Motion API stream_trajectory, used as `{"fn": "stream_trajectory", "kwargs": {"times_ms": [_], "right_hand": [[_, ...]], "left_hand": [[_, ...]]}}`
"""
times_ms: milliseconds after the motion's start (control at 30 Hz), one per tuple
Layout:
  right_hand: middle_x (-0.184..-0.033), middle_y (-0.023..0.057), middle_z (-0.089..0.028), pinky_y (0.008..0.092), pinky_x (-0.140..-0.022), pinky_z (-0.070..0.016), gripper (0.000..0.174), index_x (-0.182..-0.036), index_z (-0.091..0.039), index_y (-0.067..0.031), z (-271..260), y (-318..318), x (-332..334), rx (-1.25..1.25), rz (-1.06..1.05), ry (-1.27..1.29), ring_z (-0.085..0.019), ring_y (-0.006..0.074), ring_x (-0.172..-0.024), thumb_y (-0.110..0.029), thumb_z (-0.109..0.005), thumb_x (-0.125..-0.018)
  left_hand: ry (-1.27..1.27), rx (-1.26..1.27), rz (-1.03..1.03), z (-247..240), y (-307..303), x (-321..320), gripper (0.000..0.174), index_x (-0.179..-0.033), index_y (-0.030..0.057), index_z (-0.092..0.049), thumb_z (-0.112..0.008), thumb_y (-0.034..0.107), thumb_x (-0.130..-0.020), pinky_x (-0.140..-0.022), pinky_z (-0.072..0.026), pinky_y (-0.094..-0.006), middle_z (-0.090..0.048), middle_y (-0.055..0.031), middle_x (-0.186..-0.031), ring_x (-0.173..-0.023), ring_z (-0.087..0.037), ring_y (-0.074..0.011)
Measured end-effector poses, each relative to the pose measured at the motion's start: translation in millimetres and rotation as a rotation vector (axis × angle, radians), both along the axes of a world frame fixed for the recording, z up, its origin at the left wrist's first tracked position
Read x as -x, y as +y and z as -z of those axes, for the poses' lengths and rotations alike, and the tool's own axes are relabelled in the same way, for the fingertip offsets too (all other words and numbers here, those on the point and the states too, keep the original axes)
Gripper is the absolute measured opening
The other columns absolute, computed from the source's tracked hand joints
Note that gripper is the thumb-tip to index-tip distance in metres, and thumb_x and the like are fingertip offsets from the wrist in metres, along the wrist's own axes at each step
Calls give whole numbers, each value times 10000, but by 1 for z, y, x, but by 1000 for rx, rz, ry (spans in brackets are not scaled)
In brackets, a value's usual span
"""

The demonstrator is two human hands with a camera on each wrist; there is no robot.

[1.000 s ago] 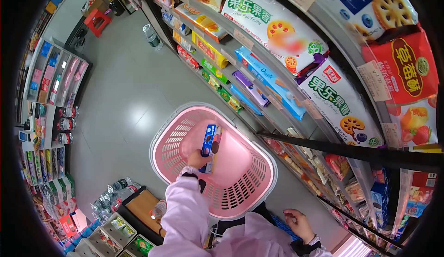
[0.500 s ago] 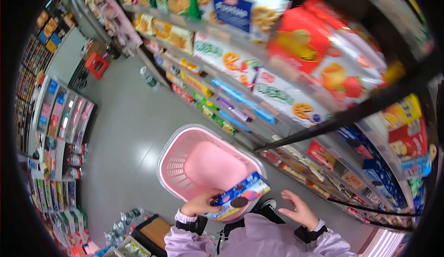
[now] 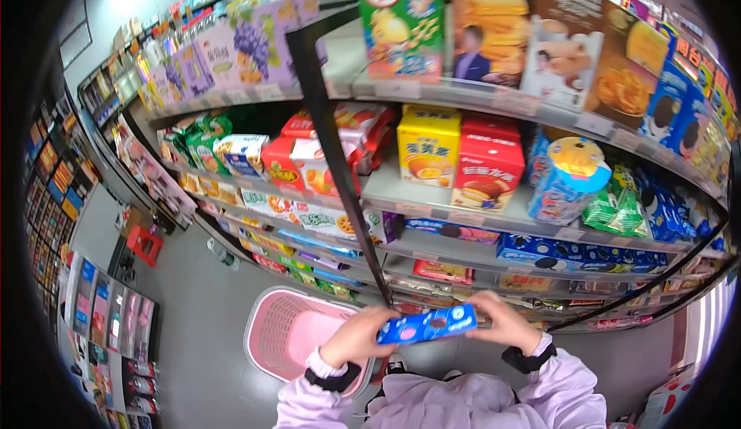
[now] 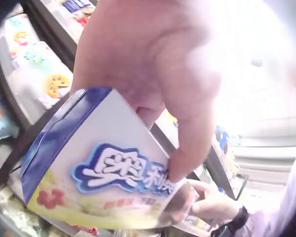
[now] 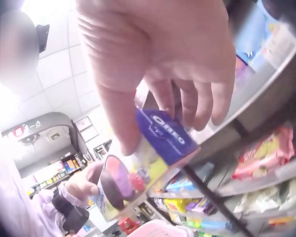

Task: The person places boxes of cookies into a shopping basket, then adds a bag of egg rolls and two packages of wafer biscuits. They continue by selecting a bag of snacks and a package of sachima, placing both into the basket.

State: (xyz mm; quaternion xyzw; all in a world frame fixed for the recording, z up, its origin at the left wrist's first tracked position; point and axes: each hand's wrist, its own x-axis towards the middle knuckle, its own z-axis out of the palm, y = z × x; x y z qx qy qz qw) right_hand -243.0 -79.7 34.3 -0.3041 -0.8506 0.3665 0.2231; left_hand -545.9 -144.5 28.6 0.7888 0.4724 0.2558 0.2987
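A blue box of Oreo cookies (image 3: pixel 427 325) is held up level in front of the body, between both hands. My left hand (image 3: pixel 356 338) grips its left end; in the left wrist view the thumb lies over the white face of the box (image 4: pixel 108 170) with Chinese lettering. My right hand (image 3: pixel 505 325) holds the other end. In the right wrist view its thumb is on one side of the blue OREO end (image 5: pixel 170 136) and fingers are on the other. A pink basket (image 3: pixel 272 325) stands on the floor, below and left of the box.
Store shelves (image 3: pixel 494 217) of boxed and bagged snacks curve across the front and right. A black shelf post (image 3: pixel 328 120) rises ahead. At the left are a display rack (image 3: pixel 108 305), a red stool (image 3: pixel 143 245) and a water bottle (image 3: pixel 222 254) on the grey floor (image 3: pixel 193 313).
The left hand has lifted the Oreo box out of the basket and brought it up in front of the body. The right hand has come in and taken its right end. The head view has tilted up.
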Motion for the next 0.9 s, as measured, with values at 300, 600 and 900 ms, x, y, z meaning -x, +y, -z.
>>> {"fn": "stream_trajectory", "kwargs": {"times_ms": [300,600,900], "right_hand": [[-1068,183,-496,417,-874,-372,502,-1098,-481,-22,-18,68,-17,-479,522,-138,-465,370,-1011,-121,-683,-649],[-1158,150,-469,500,-980,-257,549,-1145,-483,-37,13,85,-15,-563,587,-284,-363,354,-1139,-159,-686,-650],[-1214,183,-454,426,-915,-379,356,-1087,-522,-64,9,3,-49,-383,457,-49,-439,367,-1103,-168,-604,-757]], "left_hand": [[440,-348,-115,-47,131,-52,527,-1159,69,-495,-675,147,-670,-907,-354,-406,-509,-157,-1108,-1059,-456,-343],[389,-463,-14,0,168,-52,564,-1195,70,-481,-676,133,-671,-944,-327,-445,-465,-219,-1177,-1113,-415,-382],[33,-320,-100,4,71,-80,299,-1059,36,-551,-590,79,-765,-835,-430,-375,-526,-182,-1073,-994,-511,-347]]}}
